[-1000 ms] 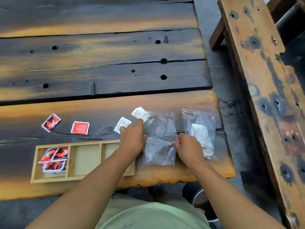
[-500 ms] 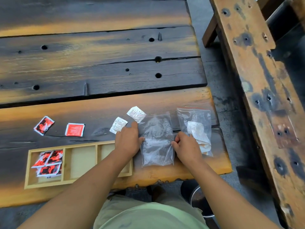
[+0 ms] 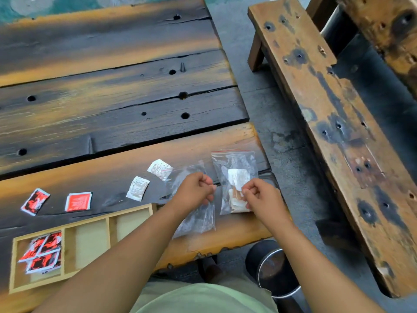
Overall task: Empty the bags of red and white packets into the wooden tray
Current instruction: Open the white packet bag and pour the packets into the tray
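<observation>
Surface: heavy plank table [image 3: 112, 105], wood charred dark with amber streaks, coarse grain, round bolt holes and long cracks between the boards. A weathered wooden bench [image 3: 327, 132] of the same stained timber stands to the right across a strip of grey concrete floor, and a round metal container [image 3: 275, 272] sits below the table's near edge. The wooden tray [image 3: 90, 221], pale, smooth and rectangular with three compartments, lies at the near left of the table. Its left compartment holds a loose stack of glossy red and black packets [image 3: 42, 254]; the other two compartments show bare wood. Beyond the tray, flat on the table: one red and black packet [image 3: 35, 201], one plain red square packet [image 3: 78, 201], and two small white printed packets [image 3: 137, 188] [image 3: 160, 169], all apart from one another. An empty clear bag [image 3: 198, 220], thin crinkled plastic, lies just right of the tray. Just beside it is a second clear bag [image 3: 234, 163] with a red zip strip at its far end and white packets showing through the film. Left hand [image 3: 194, 188] hovers over the empty bag, forearm crossing the tray's right end, fingers curled inward toward the palm; cannot tell whether it holds the plastic. Right hand [image 3: 259, 195] is likewise curled, thumb and fingertips meeting at the left edge of the filled bag; contact or a pinch cannot be confirmed. Both wrists are straight, knuckles up.
</observation>
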Demonstrator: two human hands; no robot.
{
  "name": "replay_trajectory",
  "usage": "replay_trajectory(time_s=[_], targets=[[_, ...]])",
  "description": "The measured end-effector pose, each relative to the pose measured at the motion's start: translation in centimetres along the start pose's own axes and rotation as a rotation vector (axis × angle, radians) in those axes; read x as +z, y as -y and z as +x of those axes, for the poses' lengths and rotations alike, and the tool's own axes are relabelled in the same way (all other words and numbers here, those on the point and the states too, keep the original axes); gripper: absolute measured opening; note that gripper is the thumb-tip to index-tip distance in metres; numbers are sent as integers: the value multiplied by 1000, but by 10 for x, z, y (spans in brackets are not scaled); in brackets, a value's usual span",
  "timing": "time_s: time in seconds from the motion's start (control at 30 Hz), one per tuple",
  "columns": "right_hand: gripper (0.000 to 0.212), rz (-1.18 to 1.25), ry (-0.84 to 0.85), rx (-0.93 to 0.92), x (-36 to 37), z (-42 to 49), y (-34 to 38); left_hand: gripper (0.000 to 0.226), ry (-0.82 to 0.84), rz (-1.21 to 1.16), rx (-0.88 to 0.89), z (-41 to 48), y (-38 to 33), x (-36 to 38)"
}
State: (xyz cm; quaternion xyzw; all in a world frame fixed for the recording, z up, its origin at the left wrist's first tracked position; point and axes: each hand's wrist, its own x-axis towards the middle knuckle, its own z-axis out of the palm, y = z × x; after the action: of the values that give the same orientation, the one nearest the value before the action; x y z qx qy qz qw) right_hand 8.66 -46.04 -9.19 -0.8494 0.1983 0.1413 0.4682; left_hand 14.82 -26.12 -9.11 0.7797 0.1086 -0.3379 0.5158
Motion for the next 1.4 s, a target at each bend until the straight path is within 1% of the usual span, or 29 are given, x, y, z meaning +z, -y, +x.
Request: replay_trajectory(time_s=[0.13,0.23,0.27,0.33,0.43,0.5,0.6,0.7,0.73,0.8,0.93,1.07,1.1,1.17,1.2,1.27,1.33,1.4], targets=[[10,21,-74,32,-16,7,-11,31,21,-55,-43,8,-7,22],[3,-61,-163,47,-19,13,-20,36,25,-86,-101,13,-10,34],[7,-82,-193,50,-18,15,-23,36,31,-91,-110,14,-10,38],[21,-79,-183,82,-16,19,-30,37,16,-93,-120,16,-9,44],[41,35,-104,202,-8,21,-35,48,-5,-156,-173,18,-8,49],[47,108,-103,269,-3,21,-35,50,14,-232,-216,17,-11,51],[47,261,-61,315,-1,20,-31,37,9,-209,-205,15,-11,54],[36,428,2,340,0,11,-32,20,37,-221,-150,6,-10,55],[34,483,12,344,0,7,-33,18,48,-251,-126,1,-11,53],[36,602,34,344,-3,-2,-32,22,64,-274,-57,-9,-14,46],[21,682,92,247,-10,-20,-4,10,74,-317,64,-35,-14,17],[18,668,182,116,5,-39,38,7,39,-475,63,-61,-4,-16],[18,645,203,82,12,-45,49,11,23,-509,72,-67,1,-25],[16,588,235,21,30,-55,69,31,16,-534,117,-82,12,-46],[14,561,254,0,41,-61,79,37,24,-544,153,-92,16,-56],[14,513,283,-34,62,-74,96,33,14,-570,212,-113,24,-76],[18,471,303,-36,82,-87,111,35,-36,-587,244,-131,37,-95],[14,427,326,-46,102,-100,126,34,-91,-631,256,-147,52,-116]])
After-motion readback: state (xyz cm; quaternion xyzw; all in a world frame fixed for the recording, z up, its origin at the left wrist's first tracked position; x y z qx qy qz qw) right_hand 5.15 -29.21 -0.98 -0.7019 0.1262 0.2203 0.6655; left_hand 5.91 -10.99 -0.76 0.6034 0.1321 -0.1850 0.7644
